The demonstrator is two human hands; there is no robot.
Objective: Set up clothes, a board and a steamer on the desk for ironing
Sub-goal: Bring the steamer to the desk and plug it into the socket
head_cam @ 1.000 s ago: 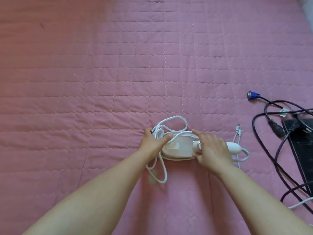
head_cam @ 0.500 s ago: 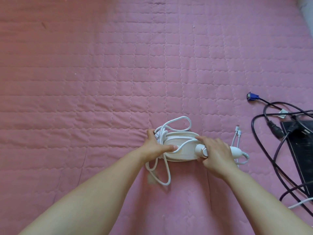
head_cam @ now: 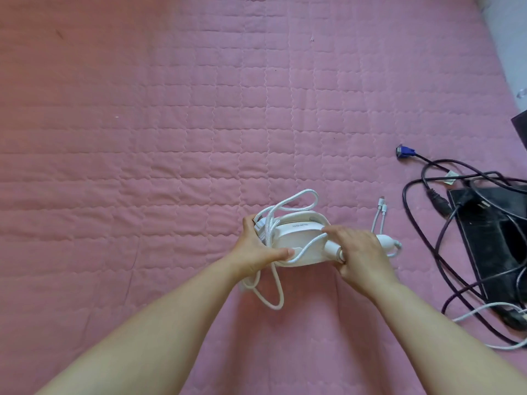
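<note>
A white handheld steamer (head_cam: pixel 299 238) sits low in the middle of the head view, over a pink quilted cover (head_cam: pixel 199 124). Its white braided cord (head_cam: pixel 288 201) is looped around the body, and one loop hangs down below it. My left hand (head_cam: pixel 256 249) grips the steamer's left end together with the bundled cord. My right hand (head_cam: pixel 359 252) holds the right end, over the white handle. No clothes and no board are in view.
At the right edge lie a black flat device (head_cam: pixel 493 243) and tangled black cables (head_cam: pixel 422 223), one ending in a blue plug (head_cam: pixel 405 151). A thin white cable (head_cam: pixel 380 215) lies just right of the steamer. Pink quilt stretches far and left.
The steamer has been tilted up so its lettered side faces me. My left thumb now presses a cord strand across its front, and my view has shifted slightly.
</note>
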